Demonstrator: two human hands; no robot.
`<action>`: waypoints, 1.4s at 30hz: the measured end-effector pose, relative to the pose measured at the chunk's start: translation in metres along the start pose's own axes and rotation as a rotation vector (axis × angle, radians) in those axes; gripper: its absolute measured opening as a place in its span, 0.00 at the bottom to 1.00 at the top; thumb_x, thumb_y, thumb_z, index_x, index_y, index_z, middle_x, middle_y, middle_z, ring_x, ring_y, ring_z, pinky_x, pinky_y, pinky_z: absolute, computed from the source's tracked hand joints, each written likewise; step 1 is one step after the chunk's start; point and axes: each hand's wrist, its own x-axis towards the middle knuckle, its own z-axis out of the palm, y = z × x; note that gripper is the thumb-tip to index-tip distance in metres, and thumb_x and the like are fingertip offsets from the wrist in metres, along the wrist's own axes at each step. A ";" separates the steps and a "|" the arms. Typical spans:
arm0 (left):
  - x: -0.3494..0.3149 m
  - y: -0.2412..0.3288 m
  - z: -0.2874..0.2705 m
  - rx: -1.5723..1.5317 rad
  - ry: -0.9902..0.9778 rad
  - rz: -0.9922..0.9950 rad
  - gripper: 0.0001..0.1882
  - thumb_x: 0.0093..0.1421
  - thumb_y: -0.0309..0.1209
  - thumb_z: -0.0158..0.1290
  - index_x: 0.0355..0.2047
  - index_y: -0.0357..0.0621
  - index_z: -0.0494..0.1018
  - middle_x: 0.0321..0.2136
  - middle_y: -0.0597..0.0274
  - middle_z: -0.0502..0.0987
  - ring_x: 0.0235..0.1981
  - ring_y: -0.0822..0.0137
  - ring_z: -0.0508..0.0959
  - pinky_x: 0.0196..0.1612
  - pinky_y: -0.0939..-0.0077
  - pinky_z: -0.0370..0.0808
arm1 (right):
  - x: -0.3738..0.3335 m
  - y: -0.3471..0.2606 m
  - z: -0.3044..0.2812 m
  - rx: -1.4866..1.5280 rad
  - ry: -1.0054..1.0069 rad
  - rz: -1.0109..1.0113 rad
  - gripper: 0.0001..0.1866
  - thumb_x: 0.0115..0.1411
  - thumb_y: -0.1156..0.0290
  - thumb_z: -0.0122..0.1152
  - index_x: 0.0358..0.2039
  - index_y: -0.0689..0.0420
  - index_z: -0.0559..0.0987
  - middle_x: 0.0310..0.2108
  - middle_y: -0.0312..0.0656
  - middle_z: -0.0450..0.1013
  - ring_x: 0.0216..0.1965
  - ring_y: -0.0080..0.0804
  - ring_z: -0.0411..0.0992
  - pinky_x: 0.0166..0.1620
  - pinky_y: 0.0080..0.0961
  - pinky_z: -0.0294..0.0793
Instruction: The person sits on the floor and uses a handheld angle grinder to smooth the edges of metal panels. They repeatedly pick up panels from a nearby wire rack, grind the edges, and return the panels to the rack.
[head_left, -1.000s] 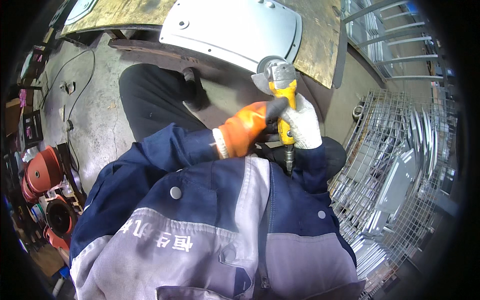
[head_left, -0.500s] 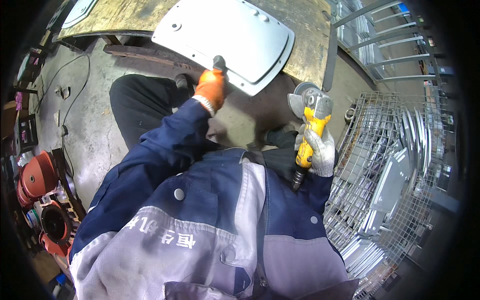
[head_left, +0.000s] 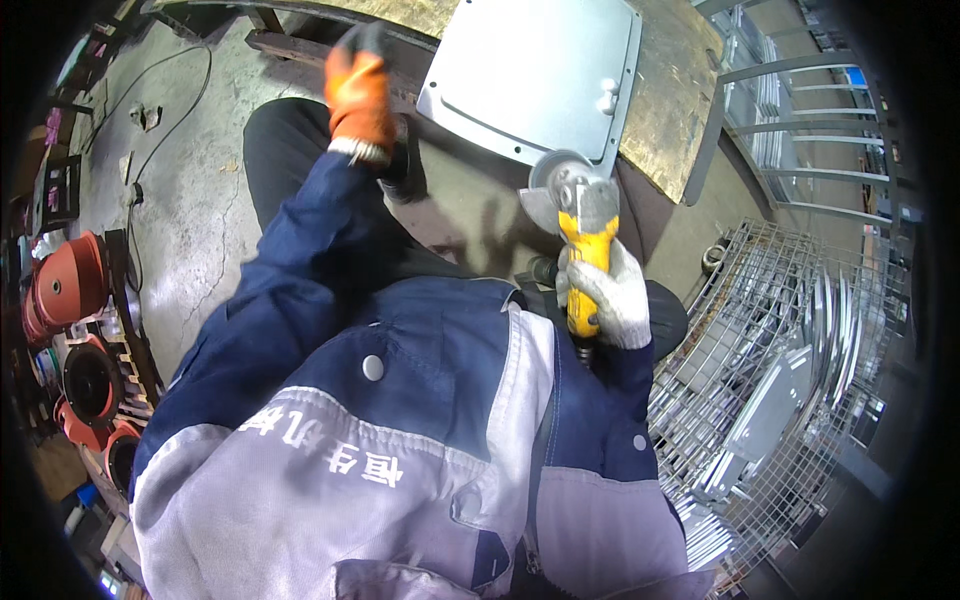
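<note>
My right hand (head_left: 617,297), in a white glove, is wrapped round the yellow body of an angle grinder (head_left: 590,240). The grinder's disc and guard point up at the near edge of a pale grey metal cover plate (head_left: 535,75); whether they touch I cannot tell. This plate has rounded corners, a raised middle, small rim holes and two bumps at its right. It lies on a wooden workbench (head_left: 672,100), partly past the near edge. My left hand (head_left: 360,95), in an orange glove with dark fingertips, is left of the plate and apart from it; motion smears its fingers.
A wire mesh basket (head_left: 690,375) with metal plates (head_left: 770,405) stands at the right, below a grey metal rack (head_left: 810,130). Reddish round housings (head_left: 70,285) sit at the far left. A black cable (head_left: 165,145) runs over the concrete floor.
My left hand has come off the cover plate and moved left. The plate has turned clockwise on the bench. My right hand has brought the grinder leftward, closer to the plate's near edge.
</note>
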 end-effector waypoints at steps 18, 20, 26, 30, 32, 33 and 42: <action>-0.067 -0.036 0.047 -0.494 -0.620 -1.121 0.11 0.61 0.35 0.48 0.41 0.44 0.71 0.36 0.56 0.73 0.28 0.61 0.71 0.27 0.74 0.73 | -0.065 0.008 -0.045 0.580 0.086 -0.250 0.31 0.47 0.63 0.68 0.49 0.64 0.70 0.39 0.46 0.73 0.38 0.37 0.75 0.39 0.32 0.79; -0.022 -0.036 0.056 -0.439 -0.636 -0.865 0.12 0.59 0.30 0.49 0.43 0.41 0.71 0.37 0.56 0.73 0.28 0.62 0.72 0.24 0.73 0.72 | -0.086 0.015 -0.060 0.661 0.112 -0.329 0.29 0.47 0.63 0.67 0.47 0.64 0.72 0.40 0.47 0.73 0.41 0.40 0.75 0.42 0.35 0.79; 0.109 -0.027 0.071 0.635 -0.731 0.487 0.23 0.53 0.25 0.51 0.51 0.34 0.70 0.44 0.54 0.75 0.40 0.68 0.76 0.38 0.74 0.74 | -0.126 0.036 -0.084 0.690 0.305 -0.455 0.25 0.49 0.66 0.63 0.46 0.64 0.72 0.33 0.49 0.75 0.33 0.38 0.76 0.36 0.30 0.79; 0.167 0.014 0.093 0.991 -0.676 0.504 0.32 0.52 0.37 0.57 0.56 0.37 0.65 0.51 0.48 0.72 0.51 0.57 0.74 0.53 0.65 0.70 | -0.126 0.067 -0.082 0.761 0.357 -0.409 0.21 0.52 0.65 0.62 0.45 0.62 0.75 0.36 0.45 0.76 0.36 0.34 0.76 0.40 0.30 0.77; 0.163 0.042 0.110 0.509 -0.923 -0.145 0.38 0.53 0.47 0.56 0.60 0.39 0.59 0.55 0.51 0.70 0.56 0.55 0.69 0.57 0.59 0.66 | -0.116 0.085 -0.085 0.910 0.403 -0.401 0.20 0.52 0.66 0.61 0.43 0.64 0.75 0.34 0.49 0.76 0.32 0.40 0.77 0.38 0.34 0.79; 0.150 0.054 0.121 0.102 -0.829 -0.502 0.38 0.55 0.49 0.54 0.60 0.41 0.59 0.56 0.53 0.68 0.59 0.54 0.66 0.59 0.57 0.64 | -0.106 0.092 -0.090 1.000 0.373 -0.391 0.19 0.53 0.66 0.61 0.43 0.63 0.75 0.35 0.49 0.75 0.33 0.40 0.77 0.39 0.34 0.79; -0.168 0.102 0.298 -0.153 -1.474 -0.690 0.24 0.66 0.47 0.43 0.57 0.49 0.66 0.59 0.56 0.66 0.59 0.52 0.65 0.60 0.54 0.62 | -0.085 0.160 -0.124 1.042 0.392 -0.277 0.17 0.54 0.67 0.64 0.41 0.60 0.75 0.29 0.42 0.76 0.28 0.31 0.76 0.35 0.24 0.78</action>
